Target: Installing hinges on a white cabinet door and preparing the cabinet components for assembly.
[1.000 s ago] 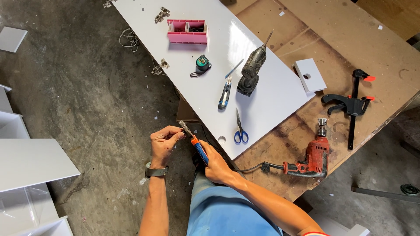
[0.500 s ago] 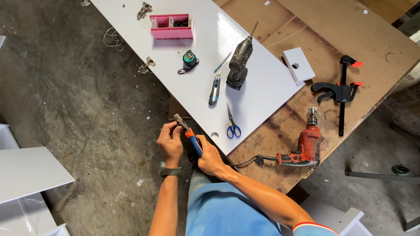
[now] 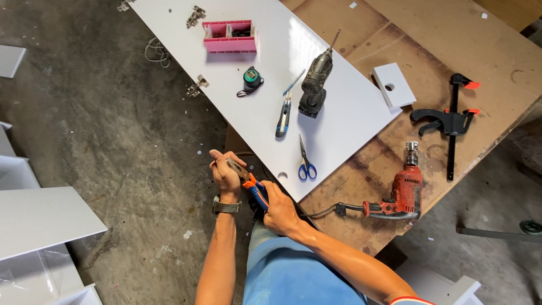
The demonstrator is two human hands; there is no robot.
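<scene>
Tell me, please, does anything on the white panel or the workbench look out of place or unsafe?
Mostly tidy. The white panel lies diagonally, its near corner past the workbench edge. The red corded drill rests close to that edge, its cord hanging off. Small white chips dot the floor. Both hands work pliers beside the panel.

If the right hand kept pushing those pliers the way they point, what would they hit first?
The right hand aims the pliers up and to the left, straight into the left hand, whose fingers close around the tip. Past that lies only the grey concrete floor, as far as the head view shows.
</scene>
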